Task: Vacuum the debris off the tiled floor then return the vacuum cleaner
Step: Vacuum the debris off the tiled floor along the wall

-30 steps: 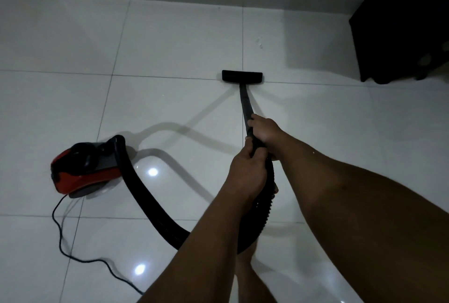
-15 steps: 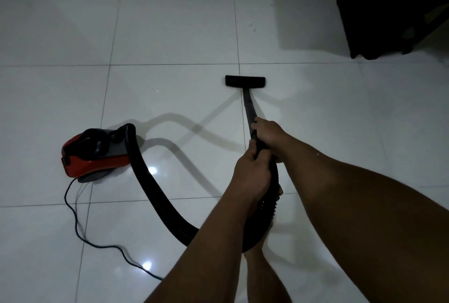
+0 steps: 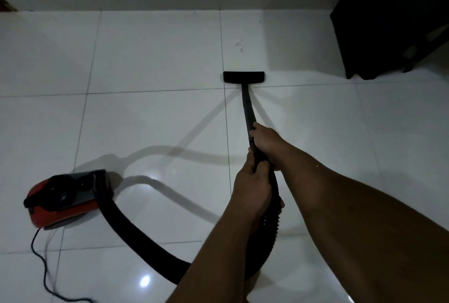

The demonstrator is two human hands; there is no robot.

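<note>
While both forearms reach forward from the bottom edge, the left hand (image 3: 252, 188) curls its fingers round the black wand (image 3: 248, 113) at the point where the ribbed hose (image 3: 136, 232) joins it, and the right hand (image 3: 268, 142) grips the same wand just ahead of it, the two hands almost touching. Behind the left hand the hose loops down past the person's leg and sweeps across the white tiled floor (image 3: 155, 60) to the red and black vacuum cleaner (image 3: 65, 199), which sits on the tiles well to the left. Its thin black power cord (image 3: 42, 261) trails from its near end toward the bottom edge. Ahead of the hands the wand slants down to the flat black floor nozzle (image 3: 243, 77), which rests on the floor just past a grout line. Small pale specks of debris (image 3: 240, 46) lie on the tile beyond the nozzle, near it but apart. Farther right stands a dark cabinet (image 3: 388, 18), and a grey skirting (image 3: 155, 1) runs along the white wall.
</note>
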